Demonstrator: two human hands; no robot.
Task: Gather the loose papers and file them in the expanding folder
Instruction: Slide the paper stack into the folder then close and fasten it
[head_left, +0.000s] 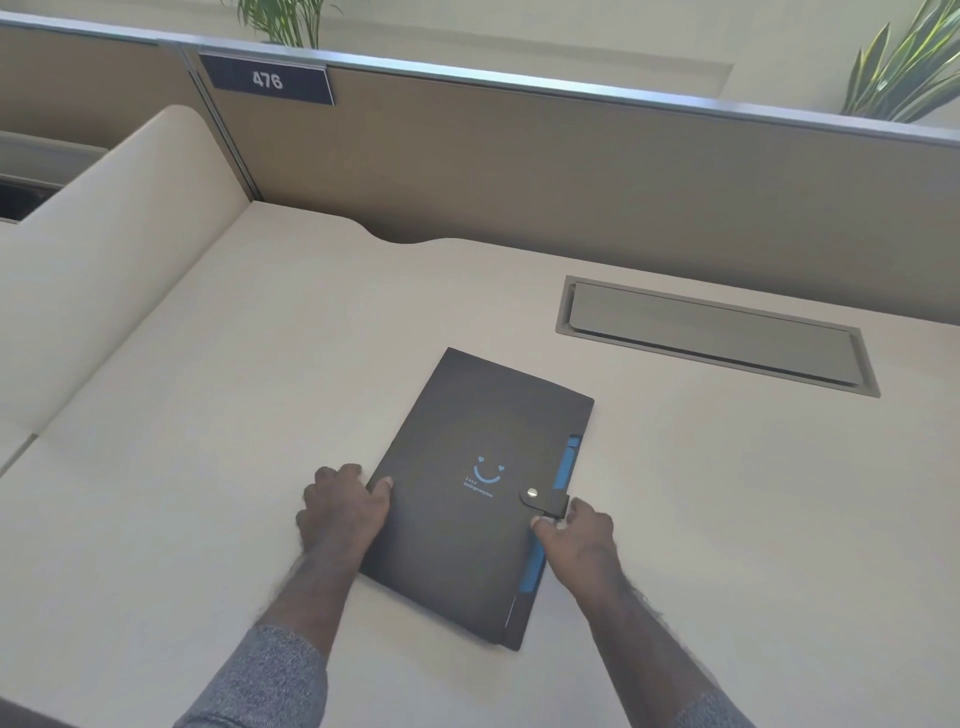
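Observation:
A black expanding folder (467, 457) lies flat and closed on the beige desk (208, 415), its snap strap (540, 498) fastened and blue inner edges showing along its right side. My left hand (343, 506) holds the folder's left edge, thumb on the cover. My right hand (576, 535) grips the right edge just below the strap, thumb on top. No loose papers are in view.
A grey cable hatch (711, 332) is set into the desk at the back right. A tan partition (571, 171) with a "476" sign (267, 80) runs along the back, a beige side divider (104, 249) stands at the left, and plants (904, 67) rise behind.

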